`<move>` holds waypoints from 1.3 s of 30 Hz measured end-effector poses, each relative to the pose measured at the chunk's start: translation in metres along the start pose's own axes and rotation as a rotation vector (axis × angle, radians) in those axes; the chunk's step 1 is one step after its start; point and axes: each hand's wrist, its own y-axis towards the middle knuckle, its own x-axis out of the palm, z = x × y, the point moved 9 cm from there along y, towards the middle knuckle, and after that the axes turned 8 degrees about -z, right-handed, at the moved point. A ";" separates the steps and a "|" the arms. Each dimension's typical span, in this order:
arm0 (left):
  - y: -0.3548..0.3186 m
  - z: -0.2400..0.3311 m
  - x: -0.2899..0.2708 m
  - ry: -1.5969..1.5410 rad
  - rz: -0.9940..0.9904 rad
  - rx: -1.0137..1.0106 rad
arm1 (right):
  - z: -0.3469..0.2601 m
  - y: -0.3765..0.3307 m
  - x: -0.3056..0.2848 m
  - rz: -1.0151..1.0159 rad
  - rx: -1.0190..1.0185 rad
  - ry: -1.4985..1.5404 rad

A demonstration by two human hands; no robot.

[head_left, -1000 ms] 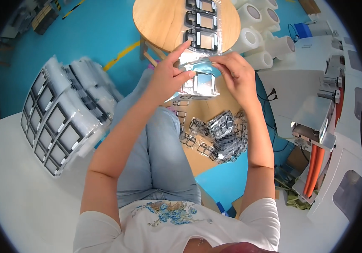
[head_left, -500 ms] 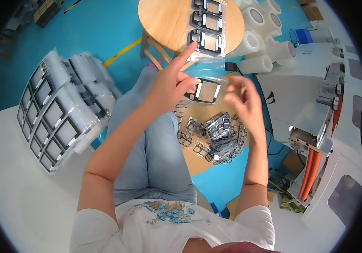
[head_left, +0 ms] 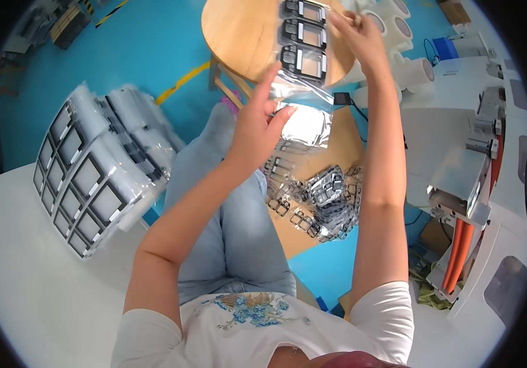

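Strip of black rectangular frames in clear plastic film (head_left: 304, 34) — upper end flat on the round pale-wood stool (head_left: 239, 37), three frames showing there. It carries on past the near edge of the stool, where the next stretch, a glare-covered film section (head_left: 306, 126), hangs in front of the person's knees.

Left hand (head_left: 254, 132): thumb and index spread apart, index by the left edge of the nearest frame on the stool, thumb on the glare section. Can't tell if the other fingers grip underneath. Right hand (head_left: 365, 43): up at the right edge of the strip by the farther frames, fingers bent, a bit blurred; can't tell if it has hold of the film.

Progress: three frames laid out on the stool, glare section not on it. Plenty left by the look of it — a tangled heap of small black frames in clear film (head_left: 331, 199) sits below on the brown cardboard (head_left: 346, 135), so this reads as partway, not finished. Whether any frame has been cut off: can't tell.

Around: stacked film-wrapped sheets of black frames (head_left: 82, 190) on the white bench (head_left: 6, 251) at left, thick white film rolls (head_left: 420, 72) beyond the right hand, orange tubes (head_left: 458, 251) farther right.
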 end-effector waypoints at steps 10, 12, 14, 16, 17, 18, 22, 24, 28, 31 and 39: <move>0.005 -0.006 -0.004 -0.023 -0.152 -0.171 | -0.075 -0.152 0.012 -0.169 -0.350 -0.179; 0.007 -0.010 -0.004 -0.040 -0.192 -0.145 | -0.084 -0.152 0.021 -0.187 -0.422 -0.184; 0.007 -0.010 0.000 -0.053 -0.229 -0.125 | -0.087 -0.151 0.025 -0.194 -0.469 -0.189; 0.008 -0.012 0.006 -0.016 -0.234 -0.162 | -0.087 -0.151 0.034 -0.193 -0.584 -0.258; 0.008 -0.012 0.004 -0.015 -0.229 -0.163 | -0.093 -0.151 0.037 -0.195 -0.586 -0.254; 0.008 -0.013 0.002 -0.052 -0.210 -0.161 | -0.103 -0.151 0.046 -0.208 -0.617 -0.376; 0.003 -0.007 -0.006 0.020 -0.202 -0.234 | -0.093 -0.161 0.020 -0.203 -0.415 -0.823; -0.001 -0.003 -0.002 0.032 -0.187 -0.162 | -0.062 -0.171 -0.018 -0.126 -0.200 -0.590; -0.017 0.008 0.003 -0.080 -0.049 -0.105 | -0.025 -0.204 0.006 -0.450 0.089 0.178; -0.033 -0.022 0.026 -0.482 -0.268 -0.115 | -0.054 -0.186 -0.002 -0.393 -0.021 0.158; -0.018 0.014 0.007 -0.210 0.112 0.013 | -0.026 -0.010 -0.003 -0.130 -0.051 0.327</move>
